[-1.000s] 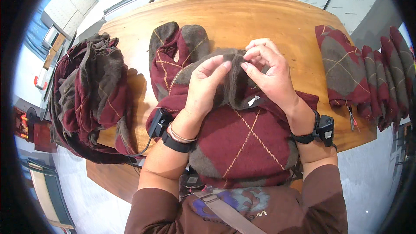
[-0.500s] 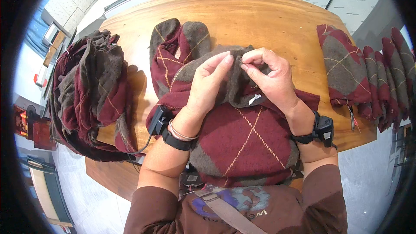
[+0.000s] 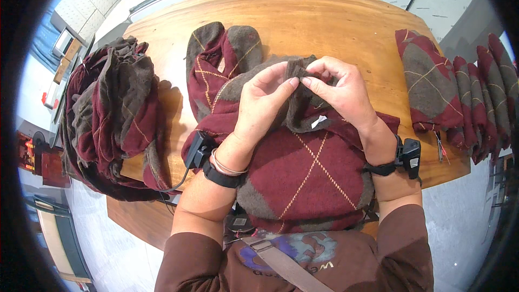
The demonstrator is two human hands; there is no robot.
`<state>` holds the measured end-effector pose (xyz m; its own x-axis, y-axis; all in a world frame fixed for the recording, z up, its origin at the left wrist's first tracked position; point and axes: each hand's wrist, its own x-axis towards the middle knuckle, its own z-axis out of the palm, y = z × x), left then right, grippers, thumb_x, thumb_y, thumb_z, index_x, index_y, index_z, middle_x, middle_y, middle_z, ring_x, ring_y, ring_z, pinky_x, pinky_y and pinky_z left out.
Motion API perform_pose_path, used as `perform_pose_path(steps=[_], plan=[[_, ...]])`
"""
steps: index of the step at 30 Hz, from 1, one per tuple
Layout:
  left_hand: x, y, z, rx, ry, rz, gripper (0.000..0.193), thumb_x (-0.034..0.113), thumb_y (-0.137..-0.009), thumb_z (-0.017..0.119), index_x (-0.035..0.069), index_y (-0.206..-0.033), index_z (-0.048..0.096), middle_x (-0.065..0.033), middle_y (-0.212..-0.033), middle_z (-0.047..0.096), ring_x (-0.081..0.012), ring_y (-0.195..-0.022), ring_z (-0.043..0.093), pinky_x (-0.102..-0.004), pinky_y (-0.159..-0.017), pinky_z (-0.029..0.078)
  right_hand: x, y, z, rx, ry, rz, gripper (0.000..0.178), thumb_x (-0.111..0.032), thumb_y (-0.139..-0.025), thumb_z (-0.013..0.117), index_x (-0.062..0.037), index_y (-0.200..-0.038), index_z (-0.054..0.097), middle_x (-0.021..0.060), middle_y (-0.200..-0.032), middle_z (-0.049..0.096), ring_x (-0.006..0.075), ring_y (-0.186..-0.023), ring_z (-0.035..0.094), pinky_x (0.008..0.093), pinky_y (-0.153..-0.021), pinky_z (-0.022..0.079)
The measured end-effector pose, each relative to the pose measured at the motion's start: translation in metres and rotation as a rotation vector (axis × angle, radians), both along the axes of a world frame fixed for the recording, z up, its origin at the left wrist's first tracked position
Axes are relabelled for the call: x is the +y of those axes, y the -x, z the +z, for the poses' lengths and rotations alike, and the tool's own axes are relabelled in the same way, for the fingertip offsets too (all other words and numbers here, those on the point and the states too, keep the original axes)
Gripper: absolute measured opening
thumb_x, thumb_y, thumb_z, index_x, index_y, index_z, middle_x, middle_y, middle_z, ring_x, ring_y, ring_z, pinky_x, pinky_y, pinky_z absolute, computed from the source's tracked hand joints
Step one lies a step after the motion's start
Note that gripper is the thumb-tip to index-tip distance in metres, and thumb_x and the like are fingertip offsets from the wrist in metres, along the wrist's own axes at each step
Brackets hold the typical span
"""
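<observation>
A maroon and grey argyle knit garment [image 3: 292, 184], crossed by yellow stitched lines, lies partly on the table and hangs toward me over its near edge. My left hand [image 3: 260, 100] pinches its dark grey ribbed band [image 3: 295, 97] between thumb and fingers. On the other side of that band, my right hand [image 3: 343, 89] is closed in a pinch too, its thumb tip almost meeting the left one. A small white tag [image 3: 319, 121] shows on the band just below my hands. Beyond my left hand, a bunched part of the same knit [image 3: 224, 54] spreads on the wood.
To the left, a tall heap of similar knitwear [image 3: 116, 113] overhangs the wooden table [image 3: 335, 21]. Several folded argyle pieces [image 3: 432, 84] stand in a row at the right edge, with small thread snips [image 3: 441, 146] beside them. A cable [image 3: 181, 184] runs from my left wrist device.
My fingers have shifted along the ribbed band, and both thumbs have come closer together over it. My right hand has turned slightly. The rest of the garment lies nearly as before.
</observation>
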<state>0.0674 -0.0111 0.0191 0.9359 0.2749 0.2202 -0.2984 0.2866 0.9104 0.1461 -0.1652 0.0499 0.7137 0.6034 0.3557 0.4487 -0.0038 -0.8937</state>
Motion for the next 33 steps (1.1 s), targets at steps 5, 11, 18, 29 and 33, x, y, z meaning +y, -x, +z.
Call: perform_pose_path(steps=[5,11,18,29,33], plan=[[-0.004,0.001,0.001,-0.033,-0.074,-0.025,0.033,-0.001,-0.085,0.065,-0.002,-0.116,0.057,-0.0042,-0.106,0.063,-0.0102,-0.096,0.058,-0.0241,-0.084,0.048,-0.001,-0.001,-0.001,-0.031,-0.005,0.040,0.010,-0.007,-0.084,0.065,0.0009,-0.090,0.065,-0.0007,-0.080,0.062,0.0059,-0.073,0.057,0.0224,-0.065,0.047],[-0.003,-0.002,-0.005,-0.042,-0.196,0.012,0.037,0.000,-0.083,0.067,-0.002,-0.119,0.055,-0.0043,-0.107,0.062,-0.0107,-0.098,0.057,-0.0248,-0.085,0.047,0.003,0.000,-0.007,0.111,-0.118,0.073,0.011,-0.006,-0.086,0.063,0.0011,-0.093,0.066,0.0010,-0.085,0.064,0.0066,-0.076,0.058,0.0229,-0.069,0.047],[-0.003,-0.003,-0.006,-0.040,-0.252,0.023,0.034,0.003,-0.085,0.066,-0.001,-0.118,0.058,-0.0032,-0.105,0.064,-0.0092,-0.093,0.059,-0.0228,-0.083,0.048,0.005,0.001,-0.011,0.114,-0.235,-0.037,0.008,-0.004,-0.085,0.065,-0.0005,-0.092,0.067,-0.0010,-0.082,0.065,0.0052,-0.076,0.058,0.0209,-0.068,0.047],[-0.005,-0.001,-0.004,-0.056,-0.283,0.045,0.029,0.002,-0.087,0.062,-0.001,-0.116,0.058,-0.0033,-0.103,0.063,-0.0091,-0.094,0.058,-0.0232,-0.082,0.048,0.001,0.002,-0.008,0.018,-0.114,-0.035,0.014,0.001,-0.083,0.064,-0.0008,-0.098,0.063,0.0002,-0.087,0.064,0.0053,-0.078,0.058,0.0201,-0.068,0.047],[-0.004,0.003,-0.006,-0.079,-0.380,0.085,0.031,0.002,-0.088,0.061,0.000,-0.119,0.057,-0.0028,-0.105,0.063,-0.0082,-0.094,0.058,-0.0226,-0.082,0.047,0.002,0.011,0.011,0.054,-0.171,0.111,0.026,0.002,-0.084,0.063,0.0004,-0.110,0.059,0.0025,-0.095,0.062,0.0091,-0.092,0.058,0.0221,-0.079,0.048]])
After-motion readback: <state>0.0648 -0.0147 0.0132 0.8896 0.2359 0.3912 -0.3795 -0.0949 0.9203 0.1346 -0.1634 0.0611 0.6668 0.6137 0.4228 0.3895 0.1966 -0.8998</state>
